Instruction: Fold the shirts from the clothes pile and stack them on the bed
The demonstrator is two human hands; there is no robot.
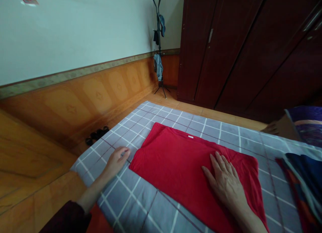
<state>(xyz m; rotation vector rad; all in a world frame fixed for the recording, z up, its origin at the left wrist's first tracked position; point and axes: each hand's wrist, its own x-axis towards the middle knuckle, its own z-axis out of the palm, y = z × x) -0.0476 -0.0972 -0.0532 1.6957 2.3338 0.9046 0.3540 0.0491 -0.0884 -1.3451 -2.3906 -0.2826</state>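
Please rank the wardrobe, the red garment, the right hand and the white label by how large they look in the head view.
1. Wardrobe
2. Red garment
3. Right hand
4. White label

No two look alike in size.

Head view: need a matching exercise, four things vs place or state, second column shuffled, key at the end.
Things:
1. Left hand
2. Right hand
3. Red garment
4. Coat rack

Place or state:
A. Standing on the floor near the dark wardrobe
B. Laid out on the checked sheet, a small white label at its far edge
C. Off the cloth, beside its edge
D. Palm down on the cloth

Pairs: 1-C, 2-D, 3-B, 4-A
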